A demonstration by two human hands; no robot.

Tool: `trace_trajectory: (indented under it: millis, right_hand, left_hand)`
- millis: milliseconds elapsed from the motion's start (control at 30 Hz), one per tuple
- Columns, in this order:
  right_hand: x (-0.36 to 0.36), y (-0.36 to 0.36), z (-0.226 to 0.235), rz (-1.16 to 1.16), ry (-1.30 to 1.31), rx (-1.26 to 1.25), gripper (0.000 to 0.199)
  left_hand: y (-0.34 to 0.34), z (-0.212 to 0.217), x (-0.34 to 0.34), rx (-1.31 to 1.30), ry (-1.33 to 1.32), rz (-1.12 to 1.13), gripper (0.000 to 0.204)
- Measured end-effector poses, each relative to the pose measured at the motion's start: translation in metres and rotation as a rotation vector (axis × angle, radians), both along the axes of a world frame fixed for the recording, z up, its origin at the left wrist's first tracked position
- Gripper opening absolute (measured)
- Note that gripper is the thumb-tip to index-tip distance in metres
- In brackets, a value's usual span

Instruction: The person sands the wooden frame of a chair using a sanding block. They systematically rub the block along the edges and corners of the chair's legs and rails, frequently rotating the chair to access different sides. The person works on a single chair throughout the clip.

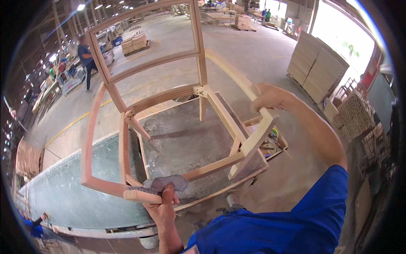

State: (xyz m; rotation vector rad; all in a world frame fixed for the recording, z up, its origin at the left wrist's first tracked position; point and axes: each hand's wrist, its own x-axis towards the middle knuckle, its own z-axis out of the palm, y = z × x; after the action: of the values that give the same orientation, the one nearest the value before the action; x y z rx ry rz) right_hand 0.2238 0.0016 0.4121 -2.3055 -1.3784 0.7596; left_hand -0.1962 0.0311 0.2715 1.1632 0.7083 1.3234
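A bare wooden armchair frame [165,89] stands in front of me on a low platform with a dark, dusty top [186,131]. Its seat and back are open. My left hand [163,209] is closed at the near left corner of the frame, round a brush [142,196] with a pale wooden handle and grey bristles. A limp grey piece [171,183], perhaps cloth or abrasive sheet, sticks out by the same fingers. My right hand [270,97] grips the chair's right armrest [232,75], fingers wrapped over its near end; the fingertips are partly hidden.
An open wooden box [279,146] of small items sits beyond the platform's right side. Left of it lies a greenish worktop [84,178], with another person's hand [44,216] at its near end. Stacked panels [315,63] stand far right. A person [86,59] stands far left.
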Motion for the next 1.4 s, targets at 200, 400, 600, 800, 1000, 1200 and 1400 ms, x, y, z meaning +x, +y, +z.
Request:
trace_trajectory:
  millis: [200, 400, 600, 800, 1000, 1200, 1400]
  right_hand:
    - [0.020, 0.048, -0.040, -0.173, 0.907, 0.305, 0.038]
    - [0.010, -0.024, -0.068, -0.020, 1.478, 0.428, 0.052]
    - [0.033, -0.024, -0.081, 0.126, 1.540, 0.507, 0.056]
    - [0.063, 0.039, -0.091, 0.155, 1.526, 0.578, 0.052]
    - [0.074, 0.058, -0.108, 0.065, 1.492, 0.616, 0.050]
    - [0.060, 0.026, -0.105, 0.146, 1.432, 0.346, 0.040]
    - [0.070, -0.004, -0.098, 0.202, 1.298, 0.411, 0.049]
  left_hand:
    - [-0.063, -0.021, 0.099, -0.019, -0.035, 0.028, 0.011]
    - [-0.092, -0.019, 0.122, 0.018, 0.145, 0.275, 0.009]
    - [-0.102, -0.019, 0.131, 0.049, 0.292, 0.386, 0.011]
    - [-0.111, -0.019, 0.154, 0.353, 0.580, 0.445, 0.016]
    - [-0.104, -0.021, 0.168, 0.671, 0.726, 0.474, 0.020]
    - [-0.100, 0.001, 0.175, 0.672, 0.822, 0.637, 0.010]
    - [-0.024, 0.059, 0.217, 0.067, 0.439, 0.277, 0.022]
